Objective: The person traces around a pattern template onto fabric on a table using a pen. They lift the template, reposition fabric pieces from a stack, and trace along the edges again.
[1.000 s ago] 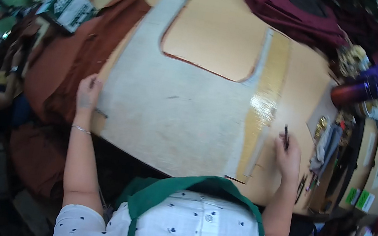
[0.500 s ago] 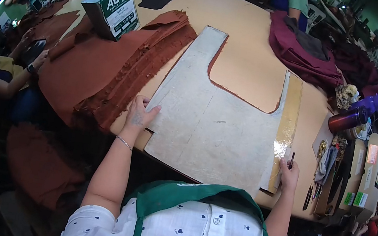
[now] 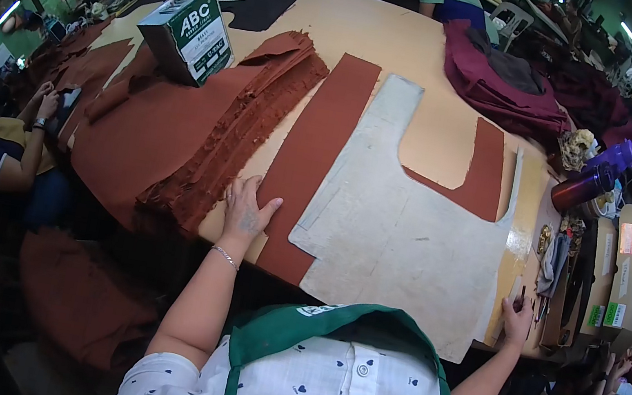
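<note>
A large pale grey template (image 3: 411, 221) with a U-shaped cut-out and a yellow strip (image 3: 521, 230) along its right side lies partly over a rust-brown fabric piece (image 3: 326, 133). The fabric shows along the template's left and inside the cut-out. My left hand (image 3: 247, 207) rests at the fabric's left edge, fingers apart, thumb on the fabric. At the template's lower right corner, my right hand (image 3: 516, 318) is closed round a dark pen (image 3: 523, 294).
Stacked rust-brown fabric (image 3: 169, 133) lies left, with a green and white box (image 3: 189, 33) on it. Maroon cloth (image 3: 499, 86) sits at the back right, near a dark red bottle (image 3: 582, 188). A co-worker (image 3: 19, 142) is at the left; others stand behind the table.
The template has shifted right, uncovering the rust-brown piece beneath. My right hand has moved right with it, still holding the pen. My left hand now lies by the fabric's edge, off the template.
</note>
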Demonstrator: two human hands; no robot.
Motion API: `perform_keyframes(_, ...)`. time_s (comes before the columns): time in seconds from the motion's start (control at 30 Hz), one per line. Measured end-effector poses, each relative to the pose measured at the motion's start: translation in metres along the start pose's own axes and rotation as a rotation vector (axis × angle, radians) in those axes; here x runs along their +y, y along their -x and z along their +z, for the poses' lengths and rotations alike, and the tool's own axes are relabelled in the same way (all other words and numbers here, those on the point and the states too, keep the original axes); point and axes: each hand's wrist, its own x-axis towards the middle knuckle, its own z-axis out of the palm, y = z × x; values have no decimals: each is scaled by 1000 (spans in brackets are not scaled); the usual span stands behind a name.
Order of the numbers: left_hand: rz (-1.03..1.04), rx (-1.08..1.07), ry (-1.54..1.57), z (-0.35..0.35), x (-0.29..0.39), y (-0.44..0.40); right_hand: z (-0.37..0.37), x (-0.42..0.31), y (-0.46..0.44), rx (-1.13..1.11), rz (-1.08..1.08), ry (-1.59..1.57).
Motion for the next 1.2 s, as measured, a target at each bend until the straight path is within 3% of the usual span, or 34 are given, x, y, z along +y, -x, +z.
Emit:
perform_keyframes(0.07,-12,45,-128,-3,13,1,-3,10,-5,56,-45,277)
perform_keyframes(0.17,-77,17,-124,-6,26,-4,15,-5,-16,299,-185,430)
perform_keyframes(0.2,-105,-6,-89,-6,29,-7,24,-32,-14,276,-189,366)
perform_keyframes(0.23,-140,-126,-49,-6,31,-12,34,-61,-10,253,-194,302)
perform_keyframes(0.3,-210,-363,28,-7,32,-23,69,-74,-19,239,-455,241)
perform_keyframes(0.4,-115,-208,906,5,53,-23,111,-101,-11,208,-602,438)
perform_keyframes(0.47,-89,-207,1156,-31,104,-29,114,-95,-16,233,-646,408)
perform_keyframes(0.5,-217,-241,1451,-51,122,-34,116,-93,-20,231,-689,383)
perform_keyframes(0.53,-177,-105,1647,-55,126,-43,117,-89,-24,203,-671,349)
perform_keyframes(0.57,-177,137,1475,-65,131,-54,118,-85,-28,170,-657,318)
perform_keyframes(0.63,384,515,1441,-87,97,-89,122,-79,-31,212,-610,380)
perform_keyframes(0.67,445,649,1413,-113,89,-99,121,-82,-30,190,-612,425)
perform_keyframes(0.9,306,1318,1093,-313,-67,-32,118,-77,-30,238,-646,564)
perform_keyframes(1.07,183,1680,802,-434,-176,93,119,-70,-38,220,-576,607)
perform_keyframes(1.2,5,1910,606,-486,-240,205,121,-69,-40,285,-606,642)
